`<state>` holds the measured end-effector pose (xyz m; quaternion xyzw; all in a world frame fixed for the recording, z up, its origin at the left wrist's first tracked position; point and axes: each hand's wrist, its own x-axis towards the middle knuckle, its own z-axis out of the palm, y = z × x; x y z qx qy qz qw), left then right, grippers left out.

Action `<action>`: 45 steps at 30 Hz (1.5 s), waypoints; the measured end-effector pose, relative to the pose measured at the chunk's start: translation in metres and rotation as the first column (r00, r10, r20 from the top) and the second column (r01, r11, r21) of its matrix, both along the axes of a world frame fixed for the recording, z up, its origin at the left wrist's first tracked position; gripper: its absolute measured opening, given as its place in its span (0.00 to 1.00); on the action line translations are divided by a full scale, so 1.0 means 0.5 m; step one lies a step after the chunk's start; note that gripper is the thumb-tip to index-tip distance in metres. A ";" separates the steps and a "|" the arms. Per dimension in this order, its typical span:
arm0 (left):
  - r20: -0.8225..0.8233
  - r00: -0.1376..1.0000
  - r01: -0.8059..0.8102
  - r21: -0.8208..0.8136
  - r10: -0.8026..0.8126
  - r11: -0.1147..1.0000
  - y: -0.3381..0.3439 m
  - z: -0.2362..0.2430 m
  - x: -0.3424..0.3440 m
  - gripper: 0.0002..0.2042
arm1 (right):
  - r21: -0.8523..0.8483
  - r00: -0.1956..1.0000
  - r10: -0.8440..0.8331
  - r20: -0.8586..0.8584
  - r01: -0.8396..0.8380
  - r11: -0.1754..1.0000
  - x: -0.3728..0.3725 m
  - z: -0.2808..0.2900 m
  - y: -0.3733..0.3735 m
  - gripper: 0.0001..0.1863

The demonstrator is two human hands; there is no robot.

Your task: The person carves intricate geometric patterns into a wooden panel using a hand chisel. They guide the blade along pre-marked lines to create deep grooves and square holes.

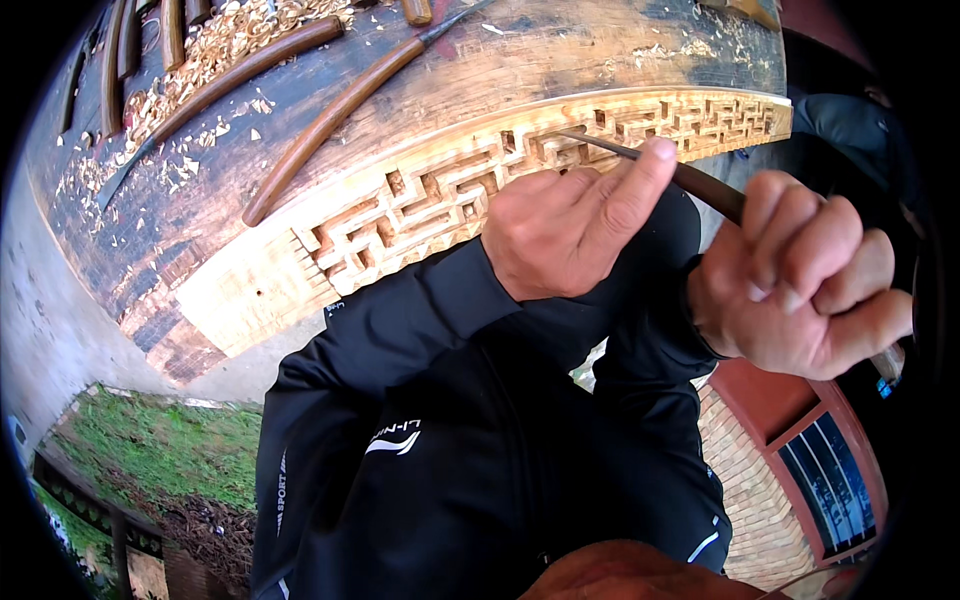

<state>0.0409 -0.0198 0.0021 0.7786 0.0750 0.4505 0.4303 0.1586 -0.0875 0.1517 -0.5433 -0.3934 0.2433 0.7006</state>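
Note:
A long pale wooden panel [250,285] carved with a maze-like fret pattern lies on a dark workbench [120,230]. My left hand [570,225] rests against the panel's near edge, its index finger pressing on the thin metal shaft of a carving chisel [610,148]. The chisel's tip sits in the fretwork near the panel's middle. My right hand [805,280] is closed around the chisel's dark wooden handle, to the right of the panel. Both forearms are in black sleeves.
Two long brown-handled chisels [320,125] lie on the workbench behind the panel, with more tool handles [120,50] and wood shavings [215,45] at the far left. Below are grass [150,450], a brick wall [750,480] and a red-framed window [830,480].

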 end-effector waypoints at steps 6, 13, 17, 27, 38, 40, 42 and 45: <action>0.015 1.000 0.008 0.000 -0.008 1.000 -0.003 -0.001 -0.005 0.39 | 0.156 0.999 -0.030 -0.025 0.034 0.987 0.011 -0.027 -0.008 0.34; 0.010 1.000 -0.005 -0.038 0.005 0.999 -0.005 -0.005 -0.008 0.36 | 0.084 0.999 -0.001 -0.045 0.004 0.996 0.007 -0.029 -0.001 0.34; 0.013 1.000 -0.021 -0.045 0.021 0.999 -0.006 -0.005 -0.008 0.35 | 0.042 0.998 0.035 -0.046 -0.033 0.999 0.006 -0.026 0.006 0.33; 0.028 0.997 -0.071 -0.088 0.074 0.994 -0.005 -0.007 -0.009 0.35 | 0.116 0.994 -0.052 0.093 0.041 0.992 -0.021 -0.048 0.024 0.26; 0.056 0.998 -0.022 -0.062 0.025 0.998 -0.003 -0.015 -0.017 0.34 | 0.146 0.941 -0.097 0.326 0.052 0.988 -0.071 -0.070 0.014 0.22; 0.071 0.997 0.029 -0.044 -0.025 0.999 -0.005 -0.013 -0.011 0.36 | 0.094 0.935 -0.038 0.352 0.006 0.996 -0.057 -0.042 0.011 0.23; 0.069 0.997 0.035 -0.019 -0.033 0.999 -0.008 -0.013 -0.004 0.38 | 0.089 0.931 -0.010 0.364 -0.024 0.996 -0.041 -0.029 0.012 0.25; 0.065 0.998 0.028 -0.008 -0.027 1.000 -0.007 -0.007 0.002 0.39 | 0.187 0.937 -0.066 0.344 0.001 0.982 -0.028 -0.034 0.017 0.27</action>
